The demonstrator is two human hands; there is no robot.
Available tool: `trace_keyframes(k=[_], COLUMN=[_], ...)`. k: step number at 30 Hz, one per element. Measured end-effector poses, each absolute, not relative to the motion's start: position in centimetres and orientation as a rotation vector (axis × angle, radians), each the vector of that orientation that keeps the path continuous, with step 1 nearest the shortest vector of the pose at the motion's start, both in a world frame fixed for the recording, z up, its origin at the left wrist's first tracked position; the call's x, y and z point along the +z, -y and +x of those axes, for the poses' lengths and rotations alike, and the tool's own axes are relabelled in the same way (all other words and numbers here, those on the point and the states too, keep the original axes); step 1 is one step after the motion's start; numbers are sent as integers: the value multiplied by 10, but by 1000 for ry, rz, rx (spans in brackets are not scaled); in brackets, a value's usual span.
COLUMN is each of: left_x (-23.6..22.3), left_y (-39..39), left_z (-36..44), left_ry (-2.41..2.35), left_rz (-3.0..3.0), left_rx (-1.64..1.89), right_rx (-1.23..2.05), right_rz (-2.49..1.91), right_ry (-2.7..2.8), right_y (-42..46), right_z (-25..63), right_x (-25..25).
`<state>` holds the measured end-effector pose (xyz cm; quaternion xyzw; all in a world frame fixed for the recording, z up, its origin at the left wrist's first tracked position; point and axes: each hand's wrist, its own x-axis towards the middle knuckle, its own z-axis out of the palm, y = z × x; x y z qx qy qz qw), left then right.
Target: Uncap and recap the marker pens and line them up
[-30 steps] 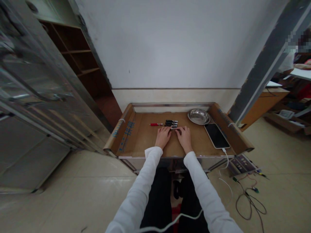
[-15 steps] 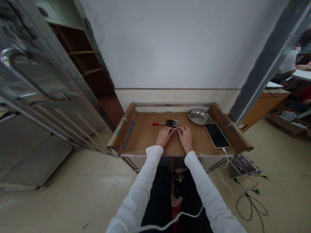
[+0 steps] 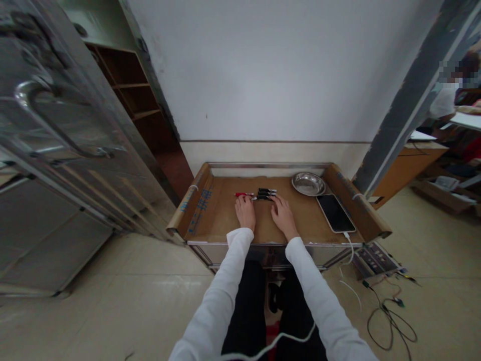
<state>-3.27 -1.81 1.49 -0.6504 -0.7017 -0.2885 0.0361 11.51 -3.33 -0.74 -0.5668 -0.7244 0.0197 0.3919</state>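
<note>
Grip, head view: L hand [image 3: 245, 212] is bending its fingers over the near side of a red pen-like pc [image 3: 243, 194]; cannot tell if grasping. A small pale tip [image 3: 254, 198] is showing just beside those fingers; owner of tip unclear. R hand [image 3: 284, 215] is resting its fingertips at the R end of the nearest of several black pen-like pcs [image 3: 265, 190]; contact likewise too small to read, so clasped or loose cannot be told.

Location: red pc is lying approx. parallel to the far edge of the cardboard-lined tabletop [image 3: 221, 215], L of centre. Black pcs are lying side by side, w/ silvery R ends, btwn red pc and R hand, also parallel to the far edge.

Other stock, tabletop: 1 x shiny metal dish [image 3: 308, 184], sitting nr far R corner. 1 x phone [image 3: 335, 213], dark screen up, lying slantwise along R edge, its far end nr the dish. 1 x white cable [image 3: 351, 245], plugged in at the phone's near end, hanging over front edge nr the near R corner. Blue print [image 3: 203, 199] is running along L edge.

Floor, below near R corner: 1 x box w/ panel [image 3: 376, 260]; dk. cord [image 3: 391, 321] is lying looped nearby.
</note>
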Motion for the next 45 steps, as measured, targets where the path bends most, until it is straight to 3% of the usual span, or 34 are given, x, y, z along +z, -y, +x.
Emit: trace_keyframes(k=[11,23,32,45], left_x=[9,15,18,9], left_y=[8,12,15,8], left_z=[-30,-28,-25,-26], left_ry=[2159,2148,1857,1784], left_rz=[-2029,-2048,-2469,-2532], left_rx=[-1047,-1050,-763,-797], right_rx=[-98,-2,-50,-40], right_rz=[-1711,-1766,-1699,-1663], right_ry=[1863,1706,1782,1844], right_y=[36,26,19,20], right_z=[115,117,121,120], right_x=[-13,-7,-13,-8])
